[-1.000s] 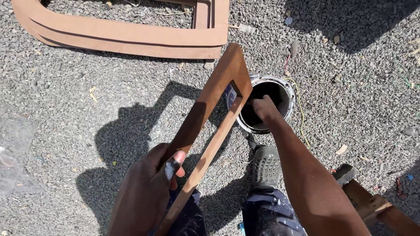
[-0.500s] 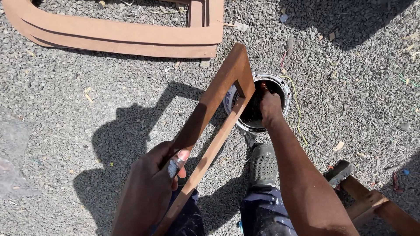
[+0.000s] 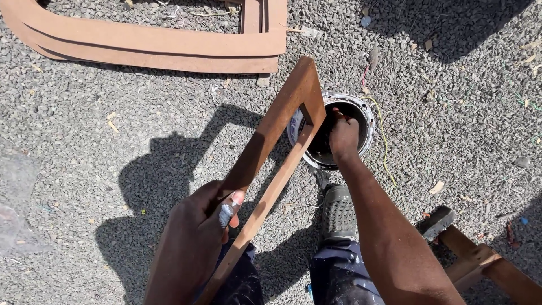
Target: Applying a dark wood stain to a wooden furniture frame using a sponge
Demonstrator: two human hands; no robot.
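Since a moment ago the right hand [image 3: 343, 134] has sunk a little deeper into the can [image 3: 361, 110], fingers curled down toward the dark liquid; whether that grip is closed on a rag or brush I cannot tell, since the fingertips are hidden below the rim. From where I stand, the left hand [image 3: 195, 237] has not shifted: its grip is clamped round the near rail of the wooden frame [image 3: 276, 127], one fingertip smeared pale. That frame stands tilted on edge, its far corner just in front of the can, casting a rectangular shadow on the gravel ground [image 3: 113, 147].

Judging by the pose, dipping well means keeping the frame steady and clear of the can's rim, and lifting the hand slowly so drips fall back inside.

A label on the can's side is white with a blue patch, partly hidden behind the frame. Between the knees sits a dark shoe [image 3: 339, 212]. Beyond, a larger curved wooden frame [image 3: 158, 48] lies flat. At lower right another wooden piece [image 3: 485, 265] juts in.
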